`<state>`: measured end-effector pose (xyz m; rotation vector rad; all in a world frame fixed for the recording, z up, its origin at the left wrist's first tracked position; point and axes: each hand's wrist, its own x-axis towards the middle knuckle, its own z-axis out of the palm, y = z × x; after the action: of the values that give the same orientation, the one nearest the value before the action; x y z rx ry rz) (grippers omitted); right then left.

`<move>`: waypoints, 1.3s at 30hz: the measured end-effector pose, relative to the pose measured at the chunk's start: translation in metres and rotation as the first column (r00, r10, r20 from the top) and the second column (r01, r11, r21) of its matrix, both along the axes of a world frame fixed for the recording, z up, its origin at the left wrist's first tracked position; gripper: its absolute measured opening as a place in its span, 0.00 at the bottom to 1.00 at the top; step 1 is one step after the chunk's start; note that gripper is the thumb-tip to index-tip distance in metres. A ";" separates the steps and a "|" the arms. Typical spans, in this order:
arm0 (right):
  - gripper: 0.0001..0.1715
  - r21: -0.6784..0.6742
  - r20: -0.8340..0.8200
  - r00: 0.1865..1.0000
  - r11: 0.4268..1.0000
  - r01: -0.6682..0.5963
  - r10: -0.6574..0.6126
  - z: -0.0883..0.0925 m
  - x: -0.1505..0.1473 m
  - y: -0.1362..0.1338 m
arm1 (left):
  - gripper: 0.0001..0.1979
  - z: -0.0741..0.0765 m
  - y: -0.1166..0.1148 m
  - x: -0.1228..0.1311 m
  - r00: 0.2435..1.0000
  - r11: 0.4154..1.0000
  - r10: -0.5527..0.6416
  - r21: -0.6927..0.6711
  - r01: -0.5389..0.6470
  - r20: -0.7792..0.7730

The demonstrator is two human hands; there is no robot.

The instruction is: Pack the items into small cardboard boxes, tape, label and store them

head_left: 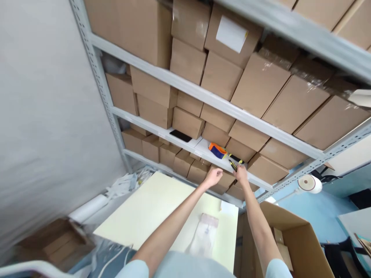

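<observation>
My right hand (240, 174) is closed on a black and yellow utility knife (232, 165), which points up and left at the shelf edge. To its left, my left hand (213, 177) is curled shut in front of the lower boxes, with nothing showing in its fingers. On the shelf just beyond my hands lies an orange and dark blue tape dispenser (218, 150). A second black and yellow tool (237, 158) rests beside it, close to the knife; its kind is unclear. Farther left, a flat black object like a phone (180, 135) lies on the same shelf.
Cardboard boxes (214, 133) fill the grey metal shelving (208, 98). A pale yellow table (153, 204) stands below my arms, with a clear plastic bag (203, 235) on it. An open carton (304, 243) is at right, a white wall (52, 116) at left.
</observation>
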<state>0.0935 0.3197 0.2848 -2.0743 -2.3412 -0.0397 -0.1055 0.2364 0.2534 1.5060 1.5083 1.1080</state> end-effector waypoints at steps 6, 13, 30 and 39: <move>0.30 0.091 -0.145 0.989 0.996 -0.007 0.020 -0.080 0.023 -0.062 | 0.10 -0.106 -0.034 -0.009 0.998 0.953 0.054 -0.300 -0.049 0.008; 0.27 -0.306 -0.364 0.924 0.952 0.001 -0.118 -0.227 0.040 -0.153 | 0.12 -0.259 -0.111 -0.006 0.997 0.776 -0.037 -0.630 -0.018 -0.074; 0.43 -0.533 -0.437 0.839 0.845 0.050 -0.325 -0.330 -0.031 -0.226 | 0.05 -0.373 -0.088 -0.007 0.975 0.862 -0.164 -0.503 0.069 -0.147; 0.40 -0.645 -0.005 0.973 0.744 0.175 -0.233 -0.302 -0.070 -0.228 | 0.07 -0.338 -0.088 -0.005 0.925 0.812 -0.259 -0.582 0.053 -0.277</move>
<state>0.0232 0.0922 -0.0175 -2.5224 -2.2592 0.9710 -0.1101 0.1482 -0.0850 1.3981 1.7077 0.2413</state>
